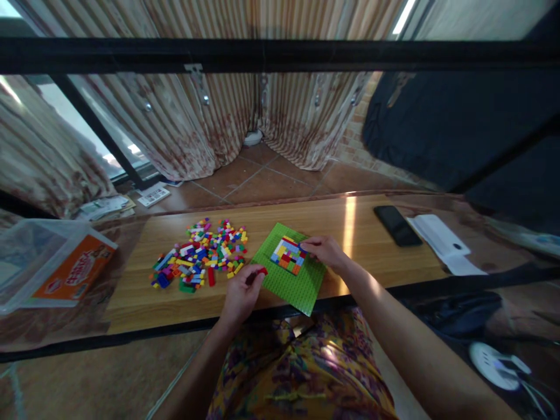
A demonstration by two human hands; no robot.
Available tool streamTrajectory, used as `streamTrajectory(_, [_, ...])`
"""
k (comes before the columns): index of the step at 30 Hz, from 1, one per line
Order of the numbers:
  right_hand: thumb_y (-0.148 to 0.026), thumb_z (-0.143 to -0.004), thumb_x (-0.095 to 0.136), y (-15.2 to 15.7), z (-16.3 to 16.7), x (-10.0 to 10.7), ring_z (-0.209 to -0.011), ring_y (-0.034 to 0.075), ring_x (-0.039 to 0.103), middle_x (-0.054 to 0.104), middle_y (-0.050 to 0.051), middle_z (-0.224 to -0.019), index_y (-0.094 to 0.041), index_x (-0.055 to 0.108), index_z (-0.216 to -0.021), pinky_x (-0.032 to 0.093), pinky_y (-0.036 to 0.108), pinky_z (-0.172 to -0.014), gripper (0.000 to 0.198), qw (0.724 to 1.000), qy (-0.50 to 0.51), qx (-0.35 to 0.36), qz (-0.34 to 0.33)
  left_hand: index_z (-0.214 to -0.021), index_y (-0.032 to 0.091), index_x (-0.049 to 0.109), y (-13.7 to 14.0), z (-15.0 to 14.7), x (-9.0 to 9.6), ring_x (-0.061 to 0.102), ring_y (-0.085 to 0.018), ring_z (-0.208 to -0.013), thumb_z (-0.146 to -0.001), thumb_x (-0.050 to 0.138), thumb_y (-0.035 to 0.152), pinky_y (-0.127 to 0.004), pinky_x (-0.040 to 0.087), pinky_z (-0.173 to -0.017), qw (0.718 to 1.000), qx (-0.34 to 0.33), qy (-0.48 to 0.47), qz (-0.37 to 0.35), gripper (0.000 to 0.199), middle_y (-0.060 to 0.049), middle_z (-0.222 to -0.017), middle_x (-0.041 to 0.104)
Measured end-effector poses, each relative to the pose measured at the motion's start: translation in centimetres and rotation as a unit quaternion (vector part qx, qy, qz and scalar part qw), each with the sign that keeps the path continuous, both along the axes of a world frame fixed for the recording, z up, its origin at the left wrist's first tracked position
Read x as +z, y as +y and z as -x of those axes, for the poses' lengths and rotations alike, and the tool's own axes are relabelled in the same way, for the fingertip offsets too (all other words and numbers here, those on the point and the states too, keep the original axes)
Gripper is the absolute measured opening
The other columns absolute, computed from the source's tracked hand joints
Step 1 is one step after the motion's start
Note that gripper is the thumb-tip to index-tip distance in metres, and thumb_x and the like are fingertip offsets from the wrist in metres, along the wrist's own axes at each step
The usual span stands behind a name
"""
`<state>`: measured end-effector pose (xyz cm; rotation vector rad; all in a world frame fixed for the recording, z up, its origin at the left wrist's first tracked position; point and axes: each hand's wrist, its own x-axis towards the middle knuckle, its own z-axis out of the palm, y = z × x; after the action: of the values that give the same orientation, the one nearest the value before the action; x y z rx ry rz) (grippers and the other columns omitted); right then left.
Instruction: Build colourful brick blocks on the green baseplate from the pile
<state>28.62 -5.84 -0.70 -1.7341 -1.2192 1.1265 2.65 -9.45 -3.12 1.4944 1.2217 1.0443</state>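
Observation:
My left hand (242, 291) is closed in a pinch on a red toy brick (262, 271), just off the left edge of the green baseplate (301, 296). On that plate lies a rectangular patch of bricks (286, 255) in white, light blue, yellow, red and orange. Over the patch's right edge, my right hand (324, 251) pinches a small dark blue brick (302, 248); the fingers partly hide it, and whether it is pressed onto the plate I cannot tell. The baseplate sits turned at an angle near the table's front edge.
A heap of loose coloured bricks (210, 248) spreads over the wooden table (135, 291) to the left. Beyond it stands a clear plastic tub (21, 251) with an orange label. A black phone (397, 226) and a white paper item (441, 239) lie on the right.

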Motion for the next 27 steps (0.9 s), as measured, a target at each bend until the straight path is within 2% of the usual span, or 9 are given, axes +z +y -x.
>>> streamTrajectory(3, [-0.053,-0.069,0.070,-0.4,-0.3,0.0,-0.053,0.011,0.052,0.062,-0.001,-0.057,-0.016,0.077,-0.081,0.041,0.022,-0.049,0.039,0.999,0.033,0.000,-0.011,-0.096,0.020,0.071,0.0,0.2,-0.5,0.067,-0.019,-0.086,-0.083,0.065,0.036,-0.030,0.052,-0.080,1.000,-0.003,-0.007,-0.003,0.022,-0.005,-0.091,0.073])
streamTrajectory(6, [-0.058,-0.070,0.066,-1.0,-0.3,-0.2,-0.056,0.013,0.056,0.064,0.002,-0.060,-0.015,0.075,-0.080,0.044,0.024,-0.051,0.045,0.997,0.035,-0.052,-0.044,-0.096,0.021,0.072,0.0,0.2,-0.6,0.067,-0.020,-0.087,-0.083,0.065,0.037,-0.032,0.053,-0.081,1.000,-0.001,-0.014,0.005,0.022,-0.006,-0.092,0.073])
streamTrajectory(9, [-0.054,-0.075,0.063,-2.1,0.4,0.0,-0.065,0.017,0.061,0.071,0.006,-0.074,-0.016,0.075,-0.085,0.049,0.028,-0.058,0.040,0.989,-0.007,-0.104,-0.103,-0.097,0.021,0.072,-0.1,0.1,-0.5,0.067,-0.021,-0.088,-0.083,0.065,0.036,-0.032,0.053,-0.082,0.999,0.002,-0.029,0.013,0.021,-0.006,-0.092,0.074])
streamTrajectory(11, [-0.049,-0.080,0.061,-3.2,1.3,0.3,-0.073,0.020,0.065,0.074,0.008,-0.084,-0.018,0.075,-0.089,0.051,0.032,-0.067,0.036,0.984,-0.030,-0.102,-0.144,-0.099,0.021,0.071,-0.1,0.1,-0.5,0.068,-0.020,-0.088,-0.084,0.064,0.034,-0.032,0.053,-0.084,0.999,0.002,-0.031,0.009,0.022,-0.006,-0.093,0.074])
streamTrajectory(16, [-0.035,-0.087,0.058,-5.7,5.2,1.0,-0.087,0.020,0.066,0.072,0.006,-0.096,-0.022,0.073,-0.096,0.051,0.034,-0.079,0.022,0.975,-0.068,0.012,-0.212,-0.110,0.021,0.069,-0.3,0.2,-0.7,0.068,-0.021,-0.094,-0.088,0.061,0.033,-0.031,0.053,-0.086,1.000,-0.012,-0.022,-0.004,0.026,-0.007,-0.100,0.073])
streamTrajectory(20, [-0.026,-0.086,0.057,-6.4,8.3,0.6,-0.089,0.019,0.065,0.071,0.006,-0.099,-0.023,0.071,-0.102,0.051,0.034,-0.081,0.021,0.974,-0.073,0.085,-0.199,-0.115,0.020,0.067,-0.5,0.3,-0.4,0.067,-0.022,-0.099,-0.091,0.056,0.033,-0.032,0.053,-0.088,0.999,-0.030,-0.024,-0.011,0.029,-0.008,-0.109,0.071])
streamTrajectory(27, [-0.023,-0.086,0.061,-6.1,10.7,0.0,-0.087,0.019,0.063,0.069,0.005,-0.098,-0.024,0.070,-0.106,0.049,0.033,-0.080,0.022,0.971,-0.040,0.138,-0.189,-0.121,0.021,0.064,-0.5,0.6,0.2,0.063,-0.022,-0.112,-0.095,0.048,0.030,-0.036,0.048,-0.101,0.998,-0.039,0.018,-0.053,0.032,-0.008,-0.117,0.069])
